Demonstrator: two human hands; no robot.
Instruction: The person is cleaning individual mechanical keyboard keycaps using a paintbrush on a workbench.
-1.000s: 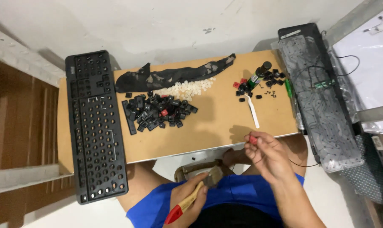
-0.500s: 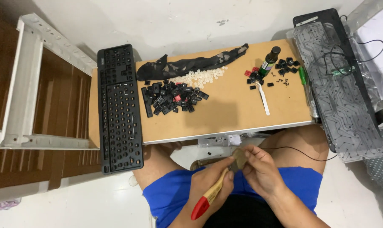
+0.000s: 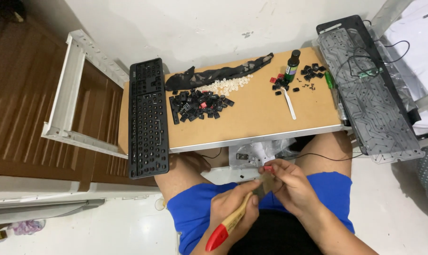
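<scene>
Pinching a small red keycap (image 3: 269, 168) between thumb and fingertips, the right hand (image 3: 289, 186) holds it over the lap, just below the table's front edge, while the left hand (image 3: 233, 210) is closed around a paintbrush (image 3: 233, 218) — wooden shaft, red handle end — whose bristles meet the cap. The cap is tiny and held only at its edges, so a firm brush stroke could, I judge, flick it out of the fingers and onto the pale floor or between the knees; brushed-off dust would likely fall onto the blue shorts (image 3: 200, 212). Counting outward: one cap in hand, one brush. On the tan table (image 3: 252, 123) lies one large heap of loose black keycaps (image 3: 197, 105) with a red one or two among them — too many and too overlapped to count — beside one spill of small white rubber domes (image 3: 228, 85), also beyond counting, and one long dark cloth (image 3: 218, 73). Further right stands one small dark bottle (image 3: 293, 64), near a second, smaller scatter of black and red caps (image 3: 301, 78), one white strip-shaped tool (image 3: 288, 102) and one green-handled tool (image 3: 329, 80). One stripped black keyboard frame (image 3: 148, 118) overhangs the table's left edge and could tip if knocked; one clear circuit membrane (image 3: 370, 99) on a black backing rests at the right.
</scene>
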